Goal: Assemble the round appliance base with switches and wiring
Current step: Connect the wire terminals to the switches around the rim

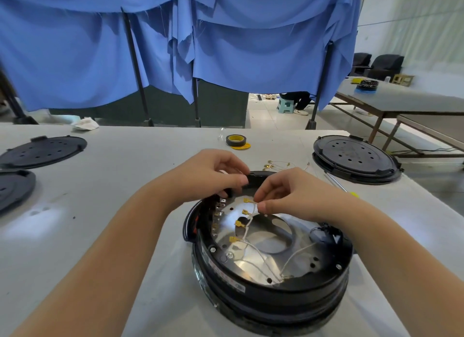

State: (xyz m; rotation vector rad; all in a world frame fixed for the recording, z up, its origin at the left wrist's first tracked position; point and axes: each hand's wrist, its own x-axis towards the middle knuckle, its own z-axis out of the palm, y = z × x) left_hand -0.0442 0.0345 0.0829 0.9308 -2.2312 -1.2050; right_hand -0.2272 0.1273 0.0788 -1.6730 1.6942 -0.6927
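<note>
The round black appliance base (271, 294) lies open side up on the grey table, showing a shiny metal plate (266, 238) with a large hole. White wires (247, 226) with several yellow-sleeved terminals run across the plate. My right hand (291, 193) pinches the upper end of these wires above the plate. My left hand (213, 176) grips the base's far-left rim, where a black switch block (253, 179) and a row of metal tabs (218, 211) sit. A black wire bundle (326, 232) rests at the right rim.
Black round covers lie at the left (42, 151), the far left edge (12, 188) and the right (356, 158). A tape roll (236, 140), loose terminal wires (278, 164) and a screwdriver (337, 184) lie beyond the base. Blue curtains hang behind the table.
</note>
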